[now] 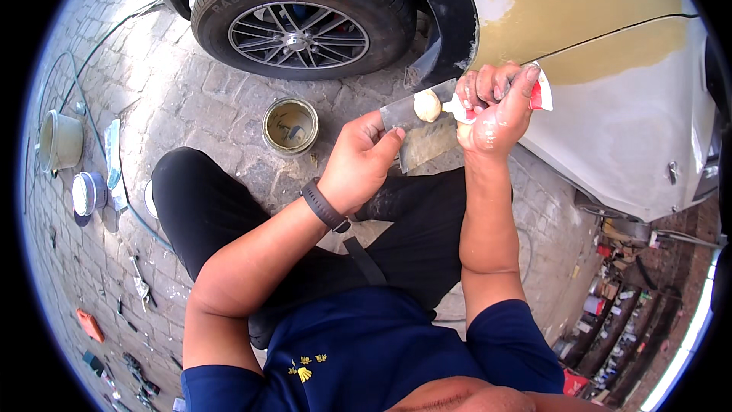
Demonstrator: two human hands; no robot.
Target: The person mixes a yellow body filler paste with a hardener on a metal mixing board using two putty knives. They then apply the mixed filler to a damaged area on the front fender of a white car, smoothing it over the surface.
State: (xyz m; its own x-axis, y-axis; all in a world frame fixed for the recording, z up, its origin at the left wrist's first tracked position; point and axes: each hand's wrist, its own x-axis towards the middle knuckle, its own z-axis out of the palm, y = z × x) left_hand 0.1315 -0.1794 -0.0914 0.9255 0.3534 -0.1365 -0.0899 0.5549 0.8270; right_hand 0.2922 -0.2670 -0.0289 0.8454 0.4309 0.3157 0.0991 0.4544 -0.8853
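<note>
My left hand (360, 154) grips the left end of a thin, smeared metal plate (423, 141) held over my lap. A rounded blob of cream putty (427, 105) sits on the plate's upper part. My right hand (494, 111) is closed around a red-and-white tube (541, 90), its white nozzle end at the right side of the blob. Just beyond my hands is the car's rear or front quarter panel (572, 8), coated in patchy yellowish filler, with black wheel-arch trim (450, 38).
A tyre (303, 61) stands ahead; an open tin (290, 127) sits below it. Buckets (61, 141), tubs (89, 192), a hose and scattered tools (139, 282) lie on the paving at left. A white panel (625, 145) and shelves of cans (610, 305) are at right.
</note>
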